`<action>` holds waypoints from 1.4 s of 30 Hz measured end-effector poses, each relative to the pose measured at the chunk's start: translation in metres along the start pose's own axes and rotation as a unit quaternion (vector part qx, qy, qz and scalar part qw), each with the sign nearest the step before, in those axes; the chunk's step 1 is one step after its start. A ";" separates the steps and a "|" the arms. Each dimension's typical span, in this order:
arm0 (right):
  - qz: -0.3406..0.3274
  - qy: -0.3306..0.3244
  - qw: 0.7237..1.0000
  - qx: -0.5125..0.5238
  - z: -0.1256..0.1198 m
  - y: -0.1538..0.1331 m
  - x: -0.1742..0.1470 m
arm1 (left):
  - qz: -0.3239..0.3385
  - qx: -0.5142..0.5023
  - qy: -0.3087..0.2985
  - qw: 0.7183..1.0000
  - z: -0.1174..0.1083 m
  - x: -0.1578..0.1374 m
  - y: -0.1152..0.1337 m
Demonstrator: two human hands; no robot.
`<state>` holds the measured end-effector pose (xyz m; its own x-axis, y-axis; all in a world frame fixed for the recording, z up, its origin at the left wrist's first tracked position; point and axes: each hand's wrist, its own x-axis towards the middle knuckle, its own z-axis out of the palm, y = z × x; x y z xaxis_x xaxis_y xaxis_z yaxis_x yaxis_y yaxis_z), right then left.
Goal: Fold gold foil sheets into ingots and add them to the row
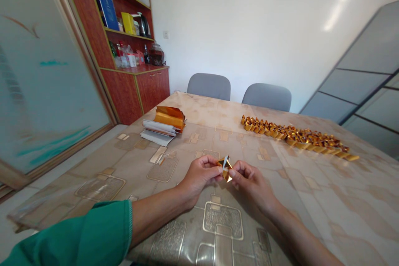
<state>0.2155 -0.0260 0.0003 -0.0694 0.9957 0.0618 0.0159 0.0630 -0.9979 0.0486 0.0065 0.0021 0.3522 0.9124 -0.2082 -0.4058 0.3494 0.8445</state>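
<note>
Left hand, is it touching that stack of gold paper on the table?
Apart. The head view plainly shows patterned tablecloth between the left hand and the stack of gold paper; the hand pinches a small folded gold piece instead.

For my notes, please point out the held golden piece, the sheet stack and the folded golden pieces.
Held golden piece (227, 175): head view, its lower flap.
Sheet stack (168, 118): head view, curled golden sheet.
Folded golden pieces (294, 135): head view, central pieces.

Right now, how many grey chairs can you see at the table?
2. The left chair and the right chair stand side by side beyond the far edge of the table; others could be hidden.
</note>
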 end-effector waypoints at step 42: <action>-0.073 0.048 0.996 -0.015 0.008 0.001 -0.002 | 0.025 0.044 -0.068 0.996 0.003 -0.005 -0.005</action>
<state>0.2077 -0.0286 -0.0011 0.0233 0.9776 0.2093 0.0419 0.2082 -0.9772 0.0516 -0.0001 -0.0002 0.4466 0.8891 -0.1003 -0.3530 0.2780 0.8934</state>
